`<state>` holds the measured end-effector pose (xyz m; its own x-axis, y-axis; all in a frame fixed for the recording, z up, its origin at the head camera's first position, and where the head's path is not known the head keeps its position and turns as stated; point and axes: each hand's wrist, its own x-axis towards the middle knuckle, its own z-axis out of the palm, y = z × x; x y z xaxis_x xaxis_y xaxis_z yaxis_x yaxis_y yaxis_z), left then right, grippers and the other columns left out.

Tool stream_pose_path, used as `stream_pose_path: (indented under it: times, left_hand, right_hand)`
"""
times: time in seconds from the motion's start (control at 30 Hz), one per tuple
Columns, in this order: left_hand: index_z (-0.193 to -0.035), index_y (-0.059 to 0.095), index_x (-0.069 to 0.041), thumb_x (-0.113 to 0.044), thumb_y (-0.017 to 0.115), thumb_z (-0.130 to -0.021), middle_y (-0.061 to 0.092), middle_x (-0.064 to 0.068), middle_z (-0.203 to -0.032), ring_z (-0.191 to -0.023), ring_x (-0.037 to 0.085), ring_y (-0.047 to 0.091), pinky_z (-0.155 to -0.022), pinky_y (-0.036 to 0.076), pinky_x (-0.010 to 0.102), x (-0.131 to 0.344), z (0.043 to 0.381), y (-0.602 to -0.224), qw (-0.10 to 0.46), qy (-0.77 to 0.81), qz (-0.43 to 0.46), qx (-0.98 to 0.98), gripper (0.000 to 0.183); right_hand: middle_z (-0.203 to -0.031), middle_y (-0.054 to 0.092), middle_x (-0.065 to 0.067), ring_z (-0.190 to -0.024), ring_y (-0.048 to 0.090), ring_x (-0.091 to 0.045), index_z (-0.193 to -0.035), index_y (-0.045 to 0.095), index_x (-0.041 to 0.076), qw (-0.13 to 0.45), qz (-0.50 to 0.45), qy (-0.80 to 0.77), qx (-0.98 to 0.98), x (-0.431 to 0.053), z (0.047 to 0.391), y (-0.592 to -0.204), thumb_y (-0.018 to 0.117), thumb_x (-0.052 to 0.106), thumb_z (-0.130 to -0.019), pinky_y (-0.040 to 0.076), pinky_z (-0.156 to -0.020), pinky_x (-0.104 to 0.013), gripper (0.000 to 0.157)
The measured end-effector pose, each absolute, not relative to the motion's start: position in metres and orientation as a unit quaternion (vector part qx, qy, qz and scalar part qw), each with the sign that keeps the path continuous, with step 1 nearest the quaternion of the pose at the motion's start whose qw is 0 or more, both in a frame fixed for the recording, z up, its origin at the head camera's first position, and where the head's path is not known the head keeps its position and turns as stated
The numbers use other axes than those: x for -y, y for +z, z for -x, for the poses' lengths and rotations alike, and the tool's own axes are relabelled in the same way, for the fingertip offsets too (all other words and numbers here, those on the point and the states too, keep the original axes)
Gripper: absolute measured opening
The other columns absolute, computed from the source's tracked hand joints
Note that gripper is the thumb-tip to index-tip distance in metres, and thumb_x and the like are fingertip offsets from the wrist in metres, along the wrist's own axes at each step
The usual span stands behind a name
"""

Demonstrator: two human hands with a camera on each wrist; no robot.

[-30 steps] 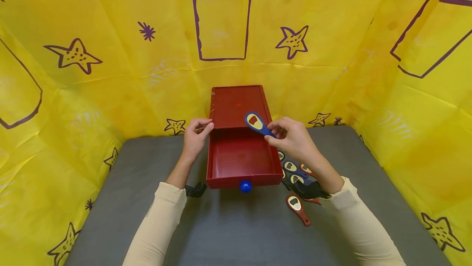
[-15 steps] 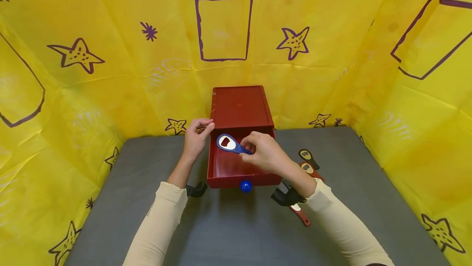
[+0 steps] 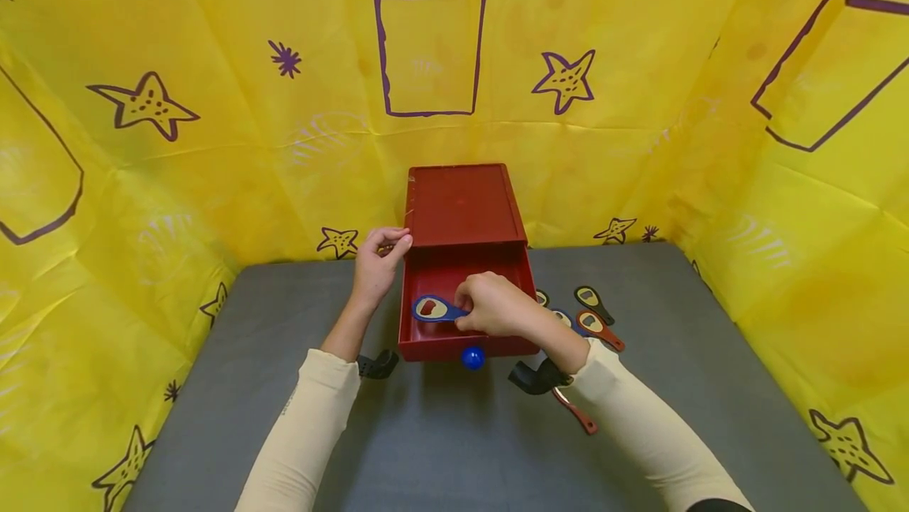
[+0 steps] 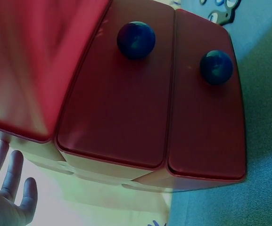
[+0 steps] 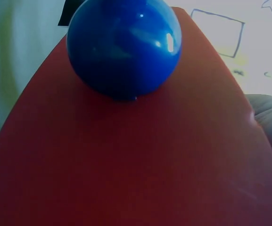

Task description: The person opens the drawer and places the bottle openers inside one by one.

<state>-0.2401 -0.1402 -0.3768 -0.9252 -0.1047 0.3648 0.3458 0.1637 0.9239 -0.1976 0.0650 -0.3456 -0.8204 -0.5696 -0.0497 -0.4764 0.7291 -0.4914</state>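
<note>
A red drawer cabinet (image 3: pixel 465 204) has its top drawer (image 3: pixel 525 345) pulled out, with a round blue knob (image 3: pixel 473 357) on the front. My right hand (image 3: pixel 497 305) reaches into this drawer and pinches the handle of a blue-rimmed bottle opener (image 3: pixel 435 308) with a cream face, held low over the drawer's floor. My left hand (image 3: pixel 378 267) touches the cabinet's upper left edge with thumb and fingertips. In the left wrist view, its other fingers (image 4: pixel 15 172) stretch loosely beside the cabinet. The drawer front (image 5: pixel 126 160) fills most of the right wrist view.
Several bottle openers lie on the grey table right of the cabinet, among them a black one (image 3: pixel 593 303) and a red one (image 3: pixel 600 328). Another red opener (image 3: pixel 577 413) is partly behind the right wrist strap. Two closed lower drawers (image 4: pixel 112 103) show in the left wrist view. Yellow cloth walls (image 3: pixel 305 165) surround the table.
My right hand has carried the blue bottle opener left and down, from above the drawer's right side into the drawer. The left hand has stayed at the cabinet edge.
</note>
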Motion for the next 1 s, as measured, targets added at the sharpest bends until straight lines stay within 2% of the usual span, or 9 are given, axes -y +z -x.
stream_pose_path:
  times: [0.17,0.33,0.53,0.7,0.83,1.0]
  left_hand:
    - [-0.106,0.065,0.013,-0.005,0.066,-0.091,0.059,0.026,-0.113,-0.085,-0.001,0.055,-0.074,0.048,0.012,0.14,0.241,-0.378,0.176,-0.645,0.085,0.739,0.023]
    - [-0.106,0.065,0.013,-0.005,0.066,-0.091,0.059,0.026,-0.113,-0.086,-0.001,0.056,-0.076,0.049,0.012,0.141,0.242,-0.381,0.18,-0.648,0.085,0.735,0.024]
    - [-0.106,0.065,0.012,-0.006,0.066,-0.091,0.059,0.026,-0.114,-0.087,0.001,0.055,-0.076,0.049,0.011,0.14,0.242,-0.38,0.178,-0.64,0.08,0.743,0.024]
    - [-0.108,0.065,0.012,-0.007,0.066,-0.091,0.058,0.026,-0.116,-0.088,0.001,0.054,-0.076,0.048,0.013,0.14,0.242,-0.378,0.165,-0.638,0.083,0.748,0.025]
    - [-0.108,0.065,0.011,-0.007,0.065,-0.092,0.058,0.025,-0.116,-0.088,0.002,0.054,-0.076,0.048,0.013,0.14,0.241,-0.377,0.164,-0.637,0.079,0.749,0.025]
    - [-0.108,0.065,0.011,-0.008,0.065,-0.092,0.058,0.024,-0.116,-0.088,0.002,0.054,-0.076,0.049,0.012,0.141,0.239,-0.378,0.165,-0.637,0.075,0.749,0.025]
  right_hand:
    - [-0.062,0.056,0.004,-0.065,0.051,-0.013,-0.079,0.071,0.01,0.117,0.298,-0.203,-0.926,-0.061,0.2,-0.349,0.077,0.02,-0.08,0.042,-0.06,-0.024,0.011]
    - [-0.061,0.056,0.003,-0.063,0.051,-0.013,-0.08,0.072,0.01,0.128,0.295,-0.203,-0.925,-0.058,0.2,-0.351,0.078,0.022,-0.081,0.042,-0.06,-0.025,0.014]
    - [-0.076,0.068,0.002,-0.069,0.056,-0.012,-0.093,0.076,0.01,0.113,0.286,-0.238,-0.921,-0.063,0.199,-0.351,0.078,0.025,-0.081,0.05,-0.066,-0.025,0.02]
    - [-0.091,0.071,-0.002,-0.081,0.058,-0.014,-0.103,0.074,0.008,0.078,0.278,-0.288,-0.913,-0.084,0.197,-0.336,0.076,0.027,-0.084,0.05,-0.071,-0.025,0.027]
    - [-0.098,0.071,-0.004,-0.085,0.059,-0.017,-0.105,0.073,0.008,0.051,0.268,-0.335,-0.902,-0.109,0.197,-0.319,0.073,0.027,-0.087,0.051,-0.072,-0.028,0.026]
    - [-0.098,0.071,-0.005,-0.083,0.06,-0.018,-0.104,0.073,0.01,0.032,0.238,-0.386,-0.891,-0.145,0.2,-0.313,0.069,0.023,-0.091,0.052,-0.073,-0.03,0.019]
